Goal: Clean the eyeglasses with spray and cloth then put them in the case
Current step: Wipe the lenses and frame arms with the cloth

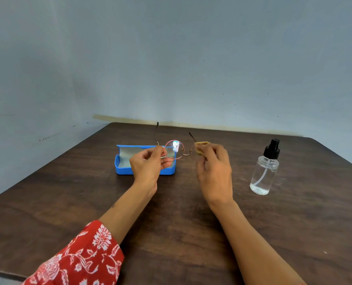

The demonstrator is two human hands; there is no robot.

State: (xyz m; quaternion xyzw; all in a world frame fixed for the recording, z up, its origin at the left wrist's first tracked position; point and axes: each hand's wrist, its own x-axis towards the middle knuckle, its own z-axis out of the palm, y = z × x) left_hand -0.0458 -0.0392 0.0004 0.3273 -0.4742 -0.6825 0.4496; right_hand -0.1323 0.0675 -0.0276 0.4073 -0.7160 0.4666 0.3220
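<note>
Eyeglasses [178, 150] hang above a dark wooden table [294, 233], held up between both hands. Behind them lies an open blue case [122, 168]; a clear spray bottle [264, 171] stands well apart to the right. Left hand [148, 165] pinches the frame beside one lens — right hand [215, 171] pinches a tan cloth [201, 148] on the other lens.

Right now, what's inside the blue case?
The open blue case shows only pale grey lining. The left hand and eyeglasses held in front hide its right part.
</note>
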